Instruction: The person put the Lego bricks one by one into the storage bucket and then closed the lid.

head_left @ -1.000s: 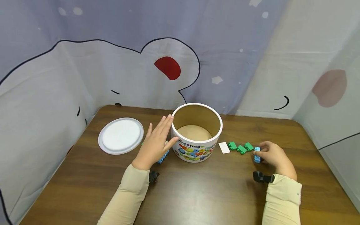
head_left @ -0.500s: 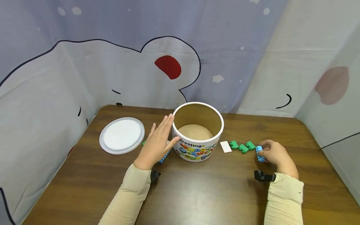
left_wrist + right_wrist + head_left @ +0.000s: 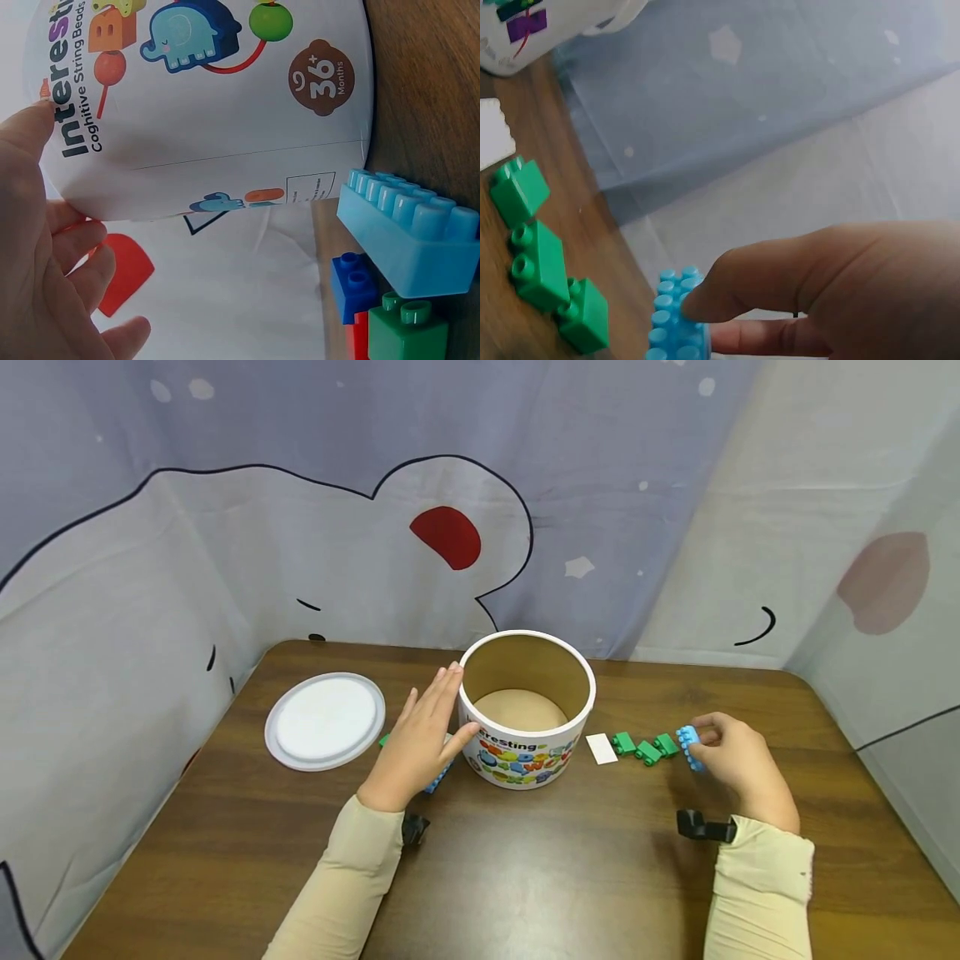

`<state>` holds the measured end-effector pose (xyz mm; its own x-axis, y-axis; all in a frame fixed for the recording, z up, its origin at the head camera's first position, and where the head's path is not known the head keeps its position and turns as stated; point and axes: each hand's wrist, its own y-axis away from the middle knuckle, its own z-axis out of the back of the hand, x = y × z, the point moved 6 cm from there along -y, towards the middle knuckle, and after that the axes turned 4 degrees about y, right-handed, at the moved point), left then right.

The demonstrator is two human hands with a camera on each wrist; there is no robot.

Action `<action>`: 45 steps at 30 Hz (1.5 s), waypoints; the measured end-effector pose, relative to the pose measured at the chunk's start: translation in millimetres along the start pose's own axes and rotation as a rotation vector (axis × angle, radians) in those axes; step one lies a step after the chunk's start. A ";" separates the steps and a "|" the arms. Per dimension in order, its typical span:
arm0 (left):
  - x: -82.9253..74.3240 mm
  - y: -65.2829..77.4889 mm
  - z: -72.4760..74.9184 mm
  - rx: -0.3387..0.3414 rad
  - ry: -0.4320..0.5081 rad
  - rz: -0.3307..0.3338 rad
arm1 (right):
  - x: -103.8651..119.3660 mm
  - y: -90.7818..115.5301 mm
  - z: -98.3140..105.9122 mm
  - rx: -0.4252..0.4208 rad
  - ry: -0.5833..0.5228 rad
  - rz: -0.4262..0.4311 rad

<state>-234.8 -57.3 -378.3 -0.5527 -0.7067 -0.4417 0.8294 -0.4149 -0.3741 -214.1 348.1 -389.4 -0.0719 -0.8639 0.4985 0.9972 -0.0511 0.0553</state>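
Observation:
My right hand [image 3: 738, 768] pinches a light blue building brick [image 3: 687, 746] between thumb and fingers, with several studs showing in the right wrist view. It hangs just right of three green bricks [image 3: 540, 266] lying in a row on the table. My left hand [image 3: 412, 743] has its fingers stretched along the left side of a white printed bucket [image 3: 517, 768], fingertips at the rim. Inside, the bucket shows a bare floor. Below the left hand, in the left wrist view, are another light blue brick [image 3: 409, 240], a dark blue brick [image 3: 352, 285], a green brick [image 3: 409, 334] and a partly hidden red piece [image 3: 358, 334].
A round white lid [image 3: 325, 722] lies on the wooden table [image 3: 525, 877] left of the bucket. A flat white piece [image 3: 602, 749] sits between bucket and green bricks. A patterned curtain [image 3: 300, 552] closes off the back and sides.
My right hand has picked the light blue brick up from the table and tilted it, moving it slightly away from me. The left hand stays against the bucket.

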 end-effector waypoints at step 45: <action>-6.3 1.9 0.4 -0.003 -0.011 -0.031 | 186.1 -5.4 -14.6 -0.443 -0.329 0.551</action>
<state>-229.7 -53.8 -376.0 -0.5776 -0.6995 -0.4208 0.8113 -0.4353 -0.3902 -232.5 180.3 -309.6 0.5027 -0.6330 0.5887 0.8017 0.0867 -0.5914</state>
